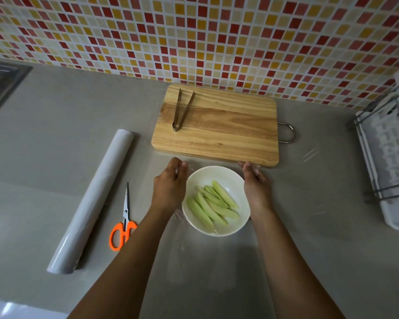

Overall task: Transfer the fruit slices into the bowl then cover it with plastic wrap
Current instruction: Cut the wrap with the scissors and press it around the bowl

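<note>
Head view
Bowl: white round ceramic bowl (217, 172) on the grey counter (55, 134), just in front of the board's near edge.
Fruit: pale green fruit slices (211, 204) lie inside the bowl.
Wrap: clear plastic wrap sheet (179, 217) spread around the bowl; whether it covers the top I cannot tell.
Left hand (171, 184): pinches the wrap at the bowl's far-left side.
Right hand (256, 186): pinches the wrap at the far-right side.
Board: rectangular wooden cutting board (217, 132) against the tiled back edge, metal tongs (182, 111) on it.
Left side: white wrap roll (90, 201), orange-handled scissors (123, 224).
</note>
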A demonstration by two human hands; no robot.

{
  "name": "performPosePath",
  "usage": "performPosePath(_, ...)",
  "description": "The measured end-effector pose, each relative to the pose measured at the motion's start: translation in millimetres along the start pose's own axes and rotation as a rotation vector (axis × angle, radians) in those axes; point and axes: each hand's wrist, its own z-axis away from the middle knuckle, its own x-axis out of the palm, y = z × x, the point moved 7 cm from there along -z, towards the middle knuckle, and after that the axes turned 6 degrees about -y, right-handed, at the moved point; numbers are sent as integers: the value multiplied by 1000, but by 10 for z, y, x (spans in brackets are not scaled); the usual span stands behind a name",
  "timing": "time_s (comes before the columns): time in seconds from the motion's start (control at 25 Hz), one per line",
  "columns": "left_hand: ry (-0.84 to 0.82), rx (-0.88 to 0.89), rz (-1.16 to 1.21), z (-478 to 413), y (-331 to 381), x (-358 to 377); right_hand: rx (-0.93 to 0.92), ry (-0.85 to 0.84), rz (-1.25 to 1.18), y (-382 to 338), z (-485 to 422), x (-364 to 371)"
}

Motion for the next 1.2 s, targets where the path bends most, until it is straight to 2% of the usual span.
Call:
performPosePath(0.16,-25,60,-60,12,54,1,-3,56,7,23,17,-9)
performPosePath(0.28,-75,-18,-59,-39,-12,3,64,74,-4,98,58,5)
performPosePath(0.36,-119,-167,87,-53,-151,30,177,3,-8,182,46,25)
performPosePath(0.44,-166,-310,328,9,-244,104,293,-81,61,246,40,41)
performPosePath(0.52,-184,-364,435,90,-236,172,333,-110,115,252,41,40)
performPosePath(0.6,-215,-324,514,123,-181,194,322,-155,83,237,58,43)
performPosePath(0.68,-322,-271,589,146,-120,218,349,-263,-34,230,67,85)
performPosePath(0.8,-340,-264,455,134,-122,173,294,-386,34,178,61,111)
performPosePath(0.92,-236,-256,431,85,-133,125,187,-283,89,91,21,81)
performPosePath(1.04,-244,-231,517,69,-69,104,234,-257,-36,69,15,107)
performPosePath(1.2,-230,-230,557,-3,-56,88,242,-248,-47,72,-3,140)
